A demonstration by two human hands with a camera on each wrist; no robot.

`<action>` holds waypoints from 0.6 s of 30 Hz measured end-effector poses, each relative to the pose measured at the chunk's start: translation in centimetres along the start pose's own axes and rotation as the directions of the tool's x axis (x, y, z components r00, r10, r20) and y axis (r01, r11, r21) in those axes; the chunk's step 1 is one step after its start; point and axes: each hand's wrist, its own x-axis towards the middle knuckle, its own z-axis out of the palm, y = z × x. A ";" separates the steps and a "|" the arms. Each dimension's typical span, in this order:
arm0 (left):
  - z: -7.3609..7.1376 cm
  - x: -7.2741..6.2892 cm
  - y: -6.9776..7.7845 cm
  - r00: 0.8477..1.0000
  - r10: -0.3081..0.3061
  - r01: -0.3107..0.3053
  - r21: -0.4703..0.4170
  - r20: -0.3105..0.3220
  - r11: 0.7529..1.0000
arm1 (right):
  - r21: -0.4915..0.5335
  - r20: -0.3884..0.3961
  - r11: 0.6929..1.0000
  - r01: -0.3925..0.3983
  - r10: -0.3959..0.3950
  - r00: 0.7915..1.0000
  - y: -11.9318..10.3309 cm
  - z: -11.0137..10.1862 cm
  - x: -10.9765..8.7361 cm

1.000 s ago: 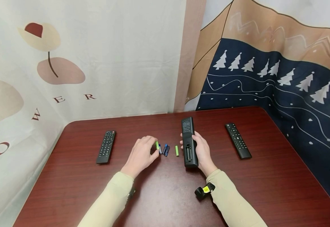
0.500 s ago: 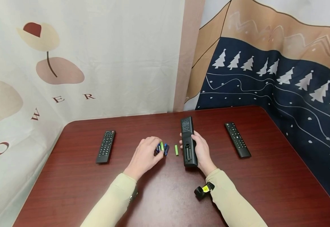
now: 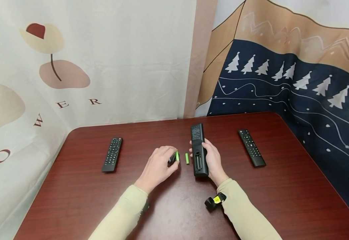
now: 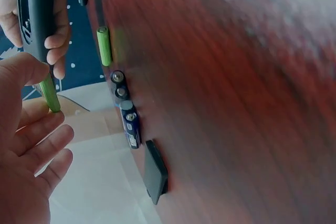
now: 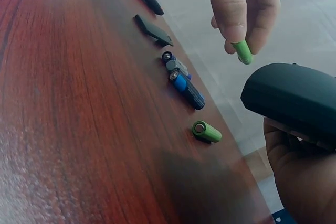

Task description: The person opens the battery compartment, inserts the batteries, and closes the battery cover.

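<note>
My left hand [image 3: 159,165] pinches a green battery [image 4: 51,95] between thumb and fingers, in the air above the table. My right hand [image 3: 214,160] grips a black remote control [image 3: 197,143] along its side, back face up with its battery compartment uncovered. In the right wrist view the pinched battery is close to the remote's end, with a gap between them. A second green battery [image 5: 208,131] lies on the table between the hands. Several blue batteries [image 5: 187,90] lie beside it, partly hidden by my left hand in the head view.
A small black battery cover [image 4: 155,171] lies on the table past the blue batteries. One more remote [image 3: 113,155] rests at the left and another [image 3: 251,148] at the right of the brown table [image 3: 174,213]. Printed curtains [image 3: 132,60] hang behind the far edge.
My left hand has moved right with the green battery, over the blue batteries and towards the remote. My right hand and the remote have barely moved.
</note>
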 end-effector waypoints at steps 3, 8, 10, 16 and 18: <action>0.0 0.0 0.3 1.000 0.012 -0.012 -0.001 -0.007 1.000 | 0.003 0.000 1.000 -0.002 0.002 1.000 0.1 0.0 0.0; 0.1 0.0 0.8 1.000 0.023 -0.023 0.001 -0.009 1.000 | 0.008 0.006 1.000 -0.001 0.001 1.000 0.2 0.0 0.0; 0.2 0.1 1.0 1.000 0.024 -0.024 0.006 -0.006 1.000 | 0.005 0.008 1.000 -0.001 0.001 1.000 0.2 0.0 0.0; 0.3 0.2 1.6 0.999 0.047 -0.048 -0.010 -0.012 0.999 | 0.009 0.008 1.000 -0.009 0.009 1.000 0.1 0.1 0.1; 0.2 0.3 1.9 0.998 0.060 -0.060 -0.021 -0.018 0.998 | 0.012 0.005 1.000 -0.013 0.013 1.000 0.1 0.2 0.1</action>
